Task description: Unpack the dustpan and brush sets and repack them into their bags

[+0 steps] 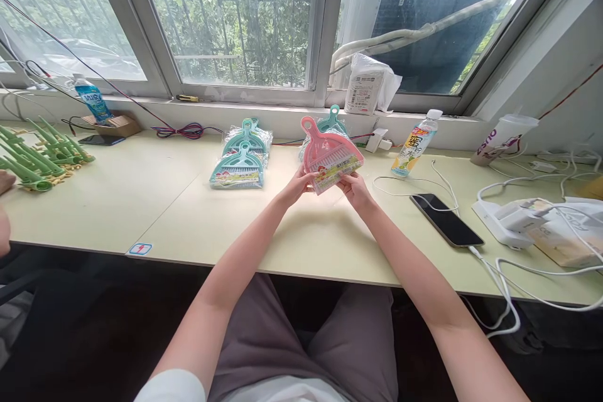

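Note:
A pink dustpan-and-brush set (330,151) in clear wrapping with a printed label is tilted up between my two hands, above the table. My left hand (300,185) grips its lower left corner, and my right hand (355,190) grips the lower right side. Behind it, partly hidden, is a wrapped green dustpan set (333,117). To the left lie more wrapped green sets: one in front (240,169) with its label facing me, and at least one behind it (249,135).
On the right stand a drink bottle (414,144), a phone (446,220), a power strip (504,223) with white cables and a plastic cup (504,138). Green bamboo-like pieces (42,157) lie far left, beside another person's hand (6,181). A tissue pack (370,85) sits on the sill.

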{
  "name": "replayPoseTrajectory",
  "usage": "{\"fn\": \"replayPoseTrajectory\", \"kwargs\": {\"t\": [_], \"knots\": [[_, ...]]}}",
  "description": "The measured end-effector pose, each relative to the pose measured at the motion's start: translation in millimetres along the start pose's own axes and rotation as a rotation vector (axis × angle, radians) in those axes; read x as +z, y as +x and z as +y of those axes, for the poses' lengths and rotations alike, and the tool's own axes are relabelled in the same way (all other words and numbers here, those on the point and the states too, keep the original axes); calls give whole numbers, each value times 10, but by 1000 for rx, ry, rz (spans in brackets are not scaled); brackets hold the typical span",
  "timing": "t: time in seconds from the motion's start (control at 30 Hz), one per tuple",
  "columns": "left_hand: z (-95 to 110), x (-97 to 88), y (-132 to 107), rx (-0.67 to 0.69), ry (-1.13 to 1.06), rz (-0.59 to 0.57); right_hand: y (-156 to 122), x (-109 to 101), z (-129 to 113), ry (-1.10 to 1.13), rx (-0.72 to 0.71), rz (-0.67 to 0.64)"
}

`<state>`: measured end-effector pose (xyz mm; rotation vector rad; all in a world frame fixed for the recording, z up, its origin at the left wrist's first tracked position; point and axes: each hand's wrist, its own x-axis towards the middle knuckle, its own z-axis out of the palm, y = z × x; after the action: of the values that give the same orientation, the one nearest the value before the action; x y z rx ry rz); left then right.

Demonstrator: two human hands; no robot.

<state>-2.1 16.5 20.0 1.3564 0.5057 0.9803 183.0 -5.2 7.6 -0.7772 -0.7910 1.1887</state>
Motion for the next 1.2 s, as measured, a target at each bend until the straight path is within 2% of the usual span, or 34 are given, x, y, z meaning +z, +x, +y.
{"fn": "replayPoseTrajectory", "kwargs": {"t": [0.27,0.67,0.77,0.87,0.93,1.07,1.13,1.2], "knots": [[-84,-44,45,-29,1,4,5,-17,-30,-7,29,0],[-96,-92,63,-90,46,-10,-7,21,-56,-36,75,24],[-73,-121,62,-111,12,5,8,-32,-136,-157,168,-15],[-30,-200,68,-154,-41,48,35,-154,-248,-413,220,-118],[-6,-279,75,-184,-79,83,55,-257,-301,-650,99,-110],[1,-427,89,-204,-169,154,92,-425,-302,-1202,-410,39],[-8,-457,89,-205,-197,176,109,-464,-271,-1382,-581,-11],[-16,-455,84,-208,-212,164,129,-474,-235,-1436,-673,-120]]}}
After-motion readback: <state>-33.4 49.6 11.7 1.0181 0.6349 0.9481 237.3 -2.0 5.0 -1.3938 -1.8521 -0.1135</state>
